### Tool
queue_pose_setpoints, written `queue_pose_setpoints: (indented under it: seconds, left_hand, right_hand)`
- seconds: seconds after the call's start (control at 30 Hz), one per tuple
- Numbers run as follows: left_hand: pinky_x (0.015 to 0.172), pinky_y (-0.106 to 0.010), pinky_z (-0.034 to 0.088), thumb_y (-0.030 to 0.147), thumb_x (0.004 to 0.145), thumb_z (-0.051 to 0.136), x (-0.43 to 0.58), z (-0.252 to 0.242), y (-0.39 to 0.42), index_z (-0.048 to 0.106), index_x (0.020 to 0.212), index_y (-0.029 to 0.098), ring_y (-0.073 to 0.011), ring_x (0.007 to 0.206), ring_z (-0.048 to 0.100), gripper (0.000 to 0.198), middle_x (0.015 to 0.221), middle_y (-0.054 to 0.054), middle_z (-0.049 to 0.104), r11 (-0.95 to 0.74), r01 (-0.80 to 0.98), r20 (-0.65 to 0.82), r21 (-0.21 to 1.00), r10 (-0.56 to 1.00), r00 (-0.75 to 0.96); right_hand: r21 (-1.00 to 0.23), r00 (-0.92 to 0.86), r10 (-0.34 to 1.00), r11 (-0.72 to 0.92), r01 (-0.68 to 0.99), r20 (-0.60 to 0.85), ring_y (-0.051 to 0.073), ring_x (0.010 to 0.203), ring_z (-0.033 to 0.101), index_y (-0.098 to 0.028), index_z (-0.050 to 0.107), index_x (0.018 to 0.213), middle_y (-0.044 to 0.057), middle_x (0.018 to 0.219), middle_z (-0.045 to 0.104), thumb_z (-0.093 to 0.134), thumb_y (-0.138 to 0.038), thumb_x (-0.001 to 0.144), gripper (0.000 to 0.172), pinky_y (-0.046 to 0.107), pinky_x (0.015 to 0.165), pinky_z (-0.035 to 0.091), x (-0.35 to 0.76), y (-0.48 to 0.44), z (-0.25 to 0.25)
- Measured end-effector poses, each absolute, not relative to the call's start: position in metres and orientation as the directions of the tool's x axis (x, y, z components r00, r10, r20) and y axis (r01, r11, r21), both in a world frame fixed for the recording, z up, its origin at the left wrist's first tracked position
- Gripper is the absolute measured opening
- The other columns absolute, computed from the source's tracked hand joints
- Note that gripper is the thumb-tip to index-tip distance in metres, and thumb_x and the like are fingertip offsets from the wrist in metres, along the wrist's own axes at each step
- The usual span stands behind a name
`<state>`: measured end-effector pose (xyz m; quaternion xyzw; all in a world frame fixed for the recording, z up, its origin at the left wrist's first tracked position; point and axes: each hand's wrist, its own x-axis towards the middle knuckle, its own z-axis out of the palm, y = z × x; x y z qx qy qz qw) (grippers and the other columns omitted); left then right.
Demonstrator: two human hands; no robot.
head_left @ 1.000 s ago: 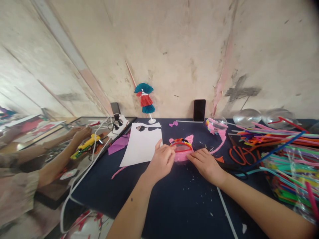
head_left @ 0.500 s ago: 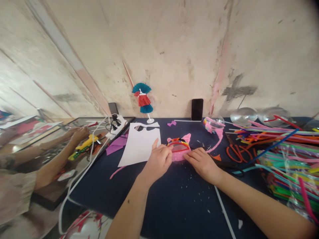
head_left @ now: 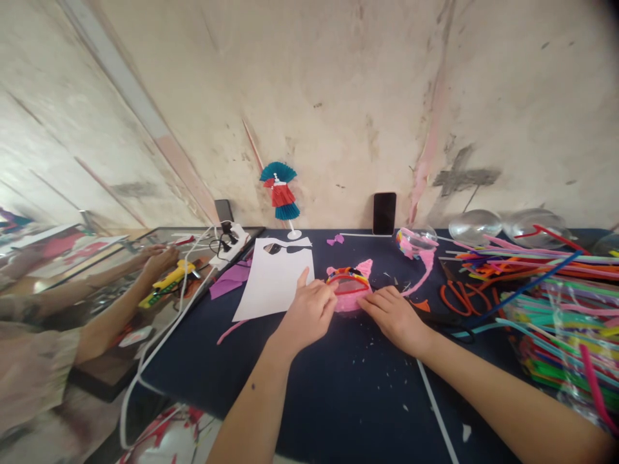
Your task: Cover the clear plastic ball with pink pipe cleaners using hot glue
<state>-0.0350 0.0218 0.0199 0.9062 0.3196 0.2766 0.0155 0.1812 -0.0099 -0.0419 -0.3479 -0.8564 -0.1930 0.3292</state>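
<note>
A pink fuzzy pipe-cleaner craft piece (head_left: 352, 303) rests on the dark tabletop in front of me. It has a pointed ear at its top right, a multicoloured band and a red strip around a clear opening. My left hand (head_left: 312, 312) grips its left edge, fingers curled and thumb raised. On the other side, my right hand (head_left: 394, 316) has its fingertips closed on the lower right edge. Beyond it lies a similar pink piece (head_left: 420, 248) with a clear dome and a long pink tail. Orange-handled scissors (head_left: 464, 299) lie right of my right hand.
Pipe cleaners (head_left: 556, 322) in many colours, some bagged, fill the right side, with clear domes (head_left: 476, 225) behind. White paper (head_left: 273, 280) lies left. A phone (head_left: 384, 212) and a paper-fan figure (head_left: 283, 196) stand near the wall. Another person's hand (head_left: 162, 261) is near a yellow glue gun (head_left: 171, 280).
The view has shifted slightly, so everything sits a little further right. Both my hands keep their hold on the pink piece, with little visible movement.
</note>
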Motion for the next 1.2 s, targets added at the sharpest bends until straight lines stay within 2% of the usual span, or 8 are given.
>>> queue_pose_setpoints:
  seconds: [0.17, 0.37, 0.67, 0.77, 0.87, 0.93, 1.0, 1.2]
  left_hand:
    - [0.111, -0.057, 0.019, 0.013, 0.087, 0.04, -0.034, 0.02, 0.022, 0.051, 0.072, 0.018, -0.0147, 0.082, 0.063, 0.019, 0.081, -0.003, 0.067, -0.801, 0.561, 0.517, 0.209, 0.578, 0.631]
    - [0.109, -0.056, 0.025, 0.02, 0.092, 0.036, -0.033, 0.017, 0.025, 0.057, 0.101, 0.016, -0.0144, 0.076, 0.062, 0.023, 0.079, -0.003, 0.065, -0.808, 0.575, 0.529, 0.129, 0.547, 0.649]
    - [0.111, -0.053, 0.024, 0.018, 0.083, 0.051, -0.035, 0.013, 0.027, 0.05, 0.079, 0.019, -0.0151, 0.081, 0.062, 0.004, 0.075, 0.001, 0.062, -0.794, 0.55, 0.521, 0.26, 0.595, 0.613]
    - [0.111, -0.053, 0.023, 0.021, 0.083, 0.052, -0.037, 0.014, 0.029, 0.048, 0.077, 0.019, -0.0156, 0.085, 0.062, 0.008, 0.081, 0.0, 0.064, -0.786, 0.541, 0.495, 0.301, 0.613, 0.615]
    - [0.111, -0.052, 0.024, 0.015, 0.088, 0.04, -0.04, 0.014, 0.033, 0.051, 0.084, 0.02, -0.0142, 0.088, 0.063, 0.012, 0.087, -0.001, 0.066, -0.78, 0.518, 0.471, 0.352, 0.626, 0.622]
    - [0.111, -0.051, 0.025, 0.015, 0.089, 0.037, -0.042, 0.013, 0.037, 0.053, 0.093, 0.02, -0.0138, 0.09, 0.063, 0.017, 0.093, -0.001, 0.067, -0.778, 0.501, 0.47, 0.379, 0.629, 0.619]
    - [0.111, -0.05, 0.025, 0.015, 0.09, 0.037, -0.042, 0.012, 0.04, 0.054, 0.094, 0.02, -0.0136, 0.091, 0.063, 0.018, 0.096, -0.001, 0.068, -0.773, 0.493, 0.453, 0.4, 0.634, 0.626]
    - [0.111, -0.046, 0.026, 0.022, 0.093, 0.035, -0.039, 0.013, 0.042, 0.059, 0.095, 0.02, -0.0134, 0.09, 0.062, 0.024, 0.089, -0.001, 0.067, -0.745, 0.506, 0.433, 0.434, 0.666, 0.608]
  right_hand:
    - [0.098, -0.541, 0.473, 0.684, 0.723, 0.696, 0.019, 0.083, 0.052, -0.012, 0.058, 0.11, 0.01, 0.089, 0.064, 0.04, -0.008, 0.09, 0.028, 0.034, 0.073, 0.041, 0.181, -0.01, -0.041]
    - [0.086, -0.535, 0.482, 0.682, 0.726, 0.694, 0.019, 0.084, 0.053, -0.012, 0.058, 0.111, 0.01, 0.091, 0.065, 0.04, -0.007, 0.09, 0.029, 0.034, 0.074, 0.042, 0.181, -0.01, -0.041]
    - [0.115, -0.539, 0.464, 0.674, 0.73, 0.703, 0.019, 0.083, 0.054, -0.012, 0.059, 0.11, 0.01, 0.092, 0.066, 0.042, -0.008, 0.089, 0.027, 0.034, 0.073, 0.042, 0.184, -0.008, -0.044]
    - [0.113, -0.541, 0.475, 0.671, 0.733, 0.694, 0.019, 0.083, 0.054, -0.013, 0.059, 0.111, 0.01, 0.092, 0.066, 0.041, -0.008, 0.089, 0.028, 0.035, 0.074, 0.042, 0.184, -0.008, -0.044]
    - [0.103, -0.536, 0.481, 0.671, 0.735, 0.694, 0.019, 0.082, 0.054, -0.013, 0.059, 0.111, 0.01, 0.092, 0.066, 0.04, -0.008, 0.089, 0.029, 0.035, 0.073, 0.042, 0.184, -0.008, -0.044]
    - [0.091, -0.527, 0.484, 0.671, 0.736, 0.699, 0.019, 0.082, 0.054, -0.014, 0.059, 0.111, 0.011, 0.092, 0.066, 0.04, -0.008, 0.089, 0.03, 0.035, 0.073, 0.041, 0.185, -0.007, -0.044]
    - [0.084, -0.526, 0.487, 0.673, 0.735, 0.698, 0.019, 0.081, 0.055, -0.014, 0.059, 0.112, 0.011, 0.093, 0.066, 0.041, -0.009, 0.088, 0.03, 0.035, 0.073, 0.041, 0.187, -0.006, -0.046]
    - [0.117, -0.542, 0.459, 0.678, 0.726, 0.704, 0.019, 0.081, 0.055, -0.016, 0.056, 0.114, 0.009, 0.09, 0.066, 0.046, -0.008, 0.087, 0.031, 0.034, 0.071, 0.04, 0.191, -0.002, -0.046]
